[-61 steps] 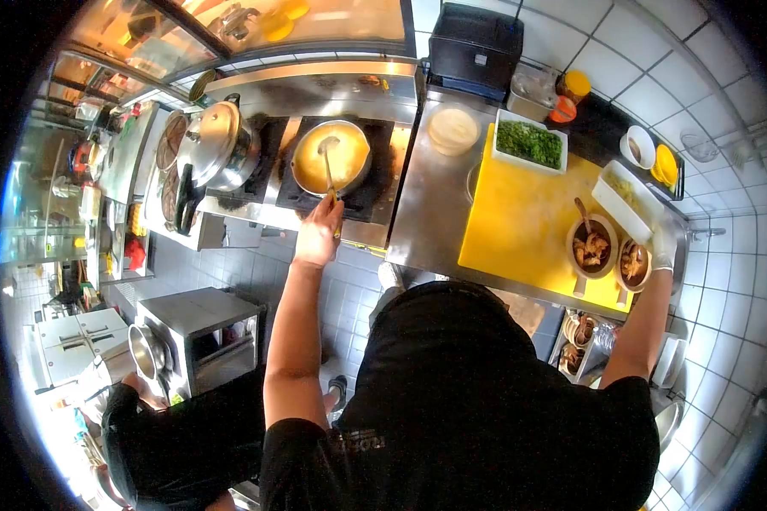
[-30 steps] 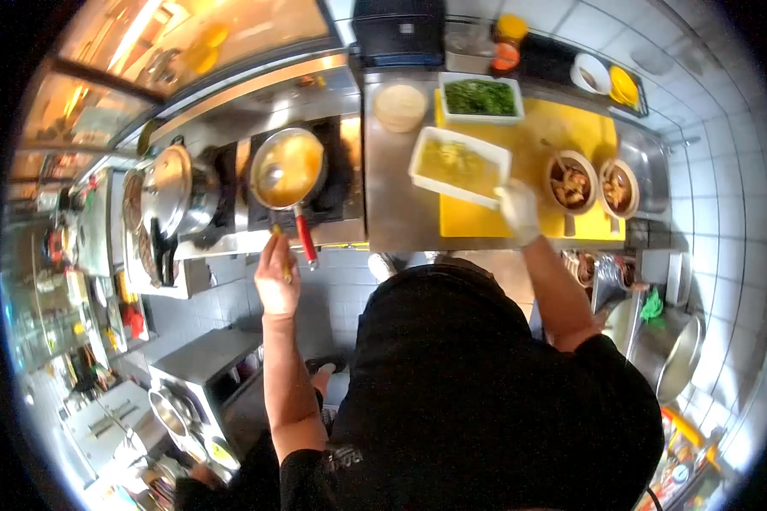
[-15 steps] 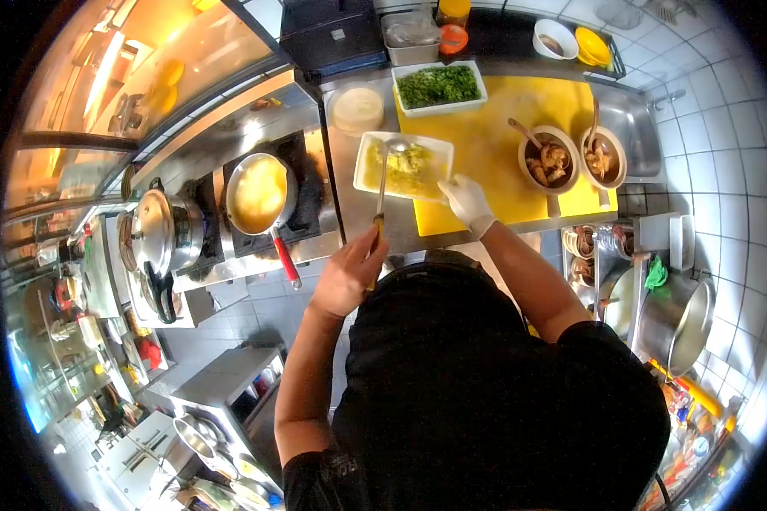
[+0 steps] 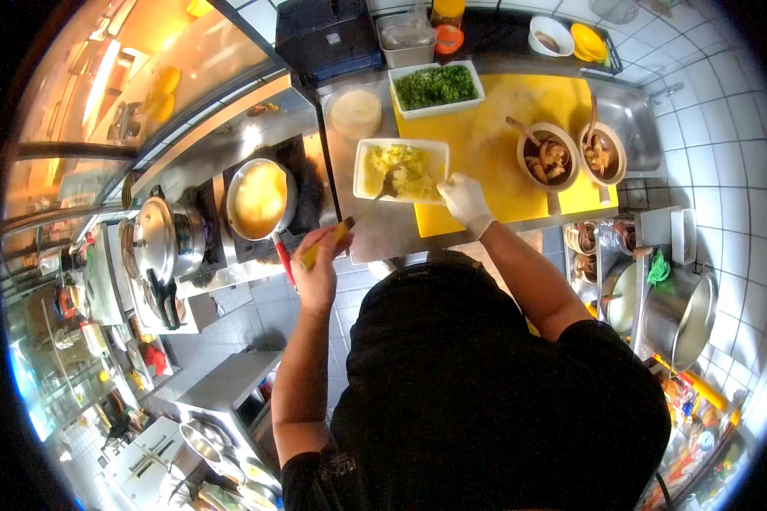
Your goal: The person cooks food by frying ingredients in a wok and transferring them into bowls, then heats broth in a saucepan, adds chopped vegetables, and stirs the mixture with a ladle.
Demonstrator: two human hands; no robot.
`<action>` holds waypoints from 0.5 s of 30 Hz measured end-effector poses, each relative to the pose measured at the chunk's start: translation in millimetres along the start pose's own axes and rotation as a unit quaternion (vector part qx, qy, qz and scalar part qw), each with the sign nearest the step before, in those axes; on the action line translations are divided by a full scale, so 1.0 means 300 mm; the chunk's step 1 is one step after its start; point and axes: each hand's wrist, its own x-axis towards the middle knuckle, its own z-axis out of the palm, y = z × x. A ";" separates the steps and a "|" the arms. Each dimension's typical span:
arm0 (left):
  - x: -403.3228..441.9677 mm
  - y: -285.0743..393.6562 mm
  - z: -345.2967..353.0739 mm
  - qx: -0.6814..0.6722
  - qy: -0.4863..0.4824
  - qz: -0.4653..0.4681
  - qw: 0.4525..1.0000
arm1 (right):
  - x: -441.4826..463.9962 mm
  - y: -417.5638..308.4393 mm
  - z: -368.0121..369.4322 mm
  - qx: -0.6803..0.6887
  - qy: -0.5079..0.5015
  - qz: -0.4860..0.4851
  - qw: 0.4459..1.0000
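My bare left hand [image 4: 320, 262] is closed around the yellow and dark handle of a long metal spoon [image 4: 368, 208]. The spoon slants up to the right, its head down in a white rectangular tray [image 4: 359, 175], partly hidden by the food. Pale yellow chopped food [image 4: 398, 160] lies in that tray, with yellowish liquid around it. In a white glove, my right hand [image 4: 467, 204] pinches the tray's near right corner. Close to my left hand, a pan [image 4: 260, 200] of golden liquid sits on the stove, its red handle partly behind the hand.
A yellow cutting board [image 4: 477, 145] covers much of the counter. On it stand two brown pots [image 4: 550, 175] with dark food and spoons. A white tray of chopped greens [image 4: 437, 87] and a round pale container [image 4: 355, 113] are behind. A lidded pressure cooker [image 4: 158, 232] is at left.
My left hand has moved left and down, tilting the spoon from nearly upright to a slant. The spoon's head has sunk to the tray's near side, and the food has shifted. My right hand stays at the corner.
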 end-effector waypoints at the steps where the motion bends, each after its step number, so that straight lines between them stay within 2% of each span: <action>1: 0.008 -0.015 -0.018 -0.041 0.016 0.006 0.999 | 0.004 0.016 0.005 -0.025 0.007 -0.044 0.999; 4: -0.003 0.021 -0.045 -0.122 0.066 0.003 0.990 | 0.007 0.044 0.016 -0.038 0.009 -0.072 0.997; 5: -0.005 0.020 -0.071 -0.142 0.088 -0.012 0.986 | 0.003 0.037 0.001 -0.071 0.007 -0.114 0.991; 7: -0.032 0.041 -0.113 -0.208 0.100 0.027 0.973 | -0.005 0.007 -0.054 -0.134 0.003 -0.198 0.971; 9: -0.064 0.074 -0.159 -0.248 0.136 0.064 0.957 | -0.020 -0.021 -0.120 -0.075 -0.017 -0.153 0.985; 11: -0.108 0.119 -0.218 -0.192 0.160 0.123 0.960 | -0.028 -0.089 -0.165 0.042 -0.039 -0.046 0.997; 13: -0.123 0.122 -0.271 -0.121 0.191 0.210 0.951 | -0.037 -0.176 -0.296 0.202 -0.043 0.128 0.970; 15: -0.129 0.099 -0.310 -0.019 0.231 0.270 0.934 | -0.040 -0.179 -0.437 0.205 -0.026 0.110 0.972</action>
